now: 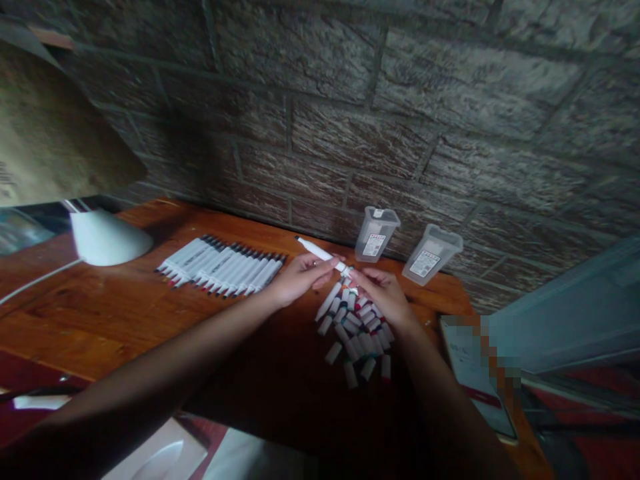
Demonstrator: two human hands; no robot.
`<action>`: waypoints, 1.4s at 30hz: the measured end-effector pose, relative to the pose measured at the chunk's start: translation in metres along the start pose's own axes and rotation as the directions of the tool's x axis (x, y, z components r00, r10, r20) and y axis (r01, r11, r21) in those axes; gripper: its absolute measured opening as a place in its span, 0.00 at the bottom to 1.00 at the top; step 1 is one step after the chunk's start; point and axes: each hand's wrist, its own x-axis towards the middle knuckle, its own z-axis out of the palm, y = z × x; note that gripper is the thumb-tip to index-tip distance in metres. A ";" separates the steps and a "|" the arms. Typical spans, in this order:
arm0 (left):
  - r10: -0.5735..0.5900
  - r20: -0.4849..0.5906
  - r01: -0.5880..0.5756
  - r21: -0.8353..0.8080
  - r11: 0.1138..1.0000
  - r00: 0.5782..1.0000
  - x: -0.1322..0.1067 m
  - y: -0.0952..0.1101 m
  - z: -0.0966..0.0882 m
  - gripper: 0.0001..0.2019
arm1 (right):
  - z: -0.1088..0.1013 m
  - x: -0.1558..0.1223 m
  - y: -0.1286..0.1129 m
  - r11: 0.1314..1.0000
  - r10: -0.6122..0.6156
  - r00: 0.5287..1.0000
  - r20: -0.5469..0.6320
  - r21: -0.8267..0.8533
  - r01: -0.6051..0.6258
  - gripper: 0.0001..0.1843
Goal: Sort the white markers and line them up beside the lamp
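Note:
My left hand grips a white marker that points up and to the left, its dark tip away from me. My right hand pinches the marker's near end, where a cap seems to sit, though what is in the fingers is too small to name. Directly below both hands lies a loose heap of several white markers with coloured ends. A neat row of several white markers with dark caps lies side by side to the left of my left hand on the wooden table.
Two clear plastic containers with labels stand against the brick wall behind my hands. A white lamp base with its cord sits at the left. A flat box lies at the table's right edge.

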 end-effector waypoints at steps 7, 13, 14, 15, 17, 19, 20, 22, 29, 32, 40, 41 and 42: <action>-0.051 0.103 0.044 0.075 0.996 0.993 -0.002 -0.001 0.003 0.23 | 0.002 0.000 0.002 0.999 -0.021 0.999 0.049 0.035 0.019 0.20; -0.030 0.075 0.021 0.117 0.993 0.997 -0.002 0.000 0.006 0.23 | 0.005 0.001 0.007 0.999 -0.032 0.997 0.068 0.008 0.032 0.21; -0.031 0.066 0.023 0.121 0.992 0.997 -0.002 0.001 0.007 0.24 | 0.005 0.001 0.006 1.000 -0.031 0.997 0.071 0.006 0.030 0.21; -0.034 0.058 0.027 0.124 0.992 0.998 -0.002 0.002 0.008 0.24 | 0.004 0.001 0.005 1.000 -0.029 0.997 0.069 0.011 0.028 0.21; -0.039 0.053 0.033 0.121 0.992 0.998 -0.002 0.004 0.009 0.22 | 0.003 0.001 0.003 0.999 -0.031 0.999 0.039 0.037 0.029 0.22; -0.031 0.044 0.026 0.113 0.993 0.999 -0.002 0.005 0.010 0.22 | 0.000 0.003 0.004 0.995 -0.036 0.999 -0.034 0.089 0.039 0.23; -0.023 0.035 0.018 0.116 0.993 0.999 -0.002 0.005 0.011 0.22 | -0.002 0.004 0.006 0.990 -0.029 0.997 -0.078 0.136 0.039 0.24; -0.007 0.021 0.004 0.137 0.991 1.000 -0.002 0.005 0.011 0.22 | -0.007 0.007 0.011 0.955 0.026 0.987 -0.160 0.295 0.023 0.22; -0.006 0.055 -0.003 0.175 0.985 0.998 -0.003 -0.001 0.012 0.19 | -0.021 0.009 0.016 0.841 0.139 0.965 -0.222 0.542 0.004 0.20; -0.010 0.055 0.000 0.175 0.985 0.998 -0.003 -0.001 0.011 0.19 | -0.023 0.007 0.010 0.818 0.130 0.969 -0.209 0.575 0.015 0.19; 0.006 0.050 -0.016 0.196 0.980 0.999 -0.002 -0.002 0.010 0.19 | -0.020 0.006 0.003 0.743 0.118 0.976 -0.181 0.669 0.034 0.17; 0.008 0.049 -0.017 0.199 0.980 0.999 -0.002 -0.002 0.010 0.19 | -0.020 0.005 0.003 0.735 0.124 0.976 -0.180 0.677 0.031 0.17; 0.009 0.048 -0.019 0.203 0.979 0.999 -0.002 -0.002 0.010 0.19 | -0.021 0.005 0.003 0.731 0.124 0.977 -0.174 0.682 0.029 0.17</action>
